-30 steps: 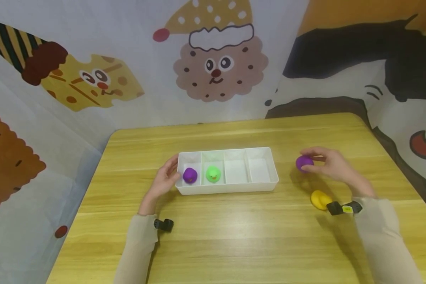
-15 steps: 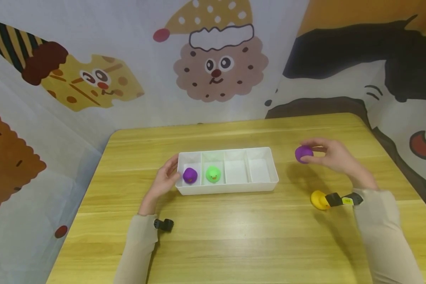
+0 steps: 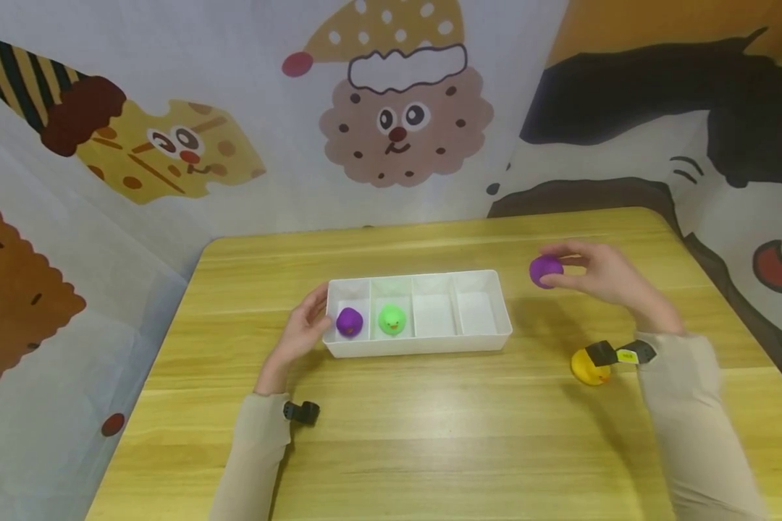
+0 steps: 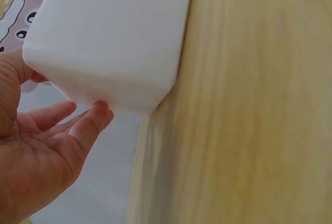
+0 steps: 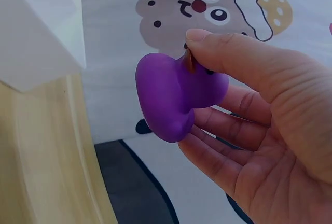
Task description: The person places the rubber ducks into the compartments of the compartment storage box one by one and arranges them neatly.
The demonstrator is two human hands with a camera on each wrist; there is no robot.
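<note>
My right hand (image 3: 602, 271) pinches a purple rubber duck (image 5: 163, 94) between thumb and fingertips, raised over the table to the right of the white box. Its orange-brown beak shows under my thumb in the right wrist view. The long white box (image 3: 420, 346) has several compartments in a row. Another purple duck (image 3: 349, 322) sits in its leftmost compartment and a light green duck (image 3: 392, 319) in the one beside it. My left hand (image 3: 302, 329) holds the box's left end, thumb at the rim and fingertips (image 4: 98, 111) against the end wall.
A yellow duck (image 3: 586, 367) stands on the wooden table (image 3: 430, 434), under my right wrist and partly covered by the black wrist camera (image 3: 601, 354). Cloth (image 3: 267, 202) printed with cartoon figures hangs behind the table and along its left side.
My right hand has lifted the purple duck away from me and slightly left, toward the box. More of the yellow duck shows now. My left hand and the box stay put.
</note>
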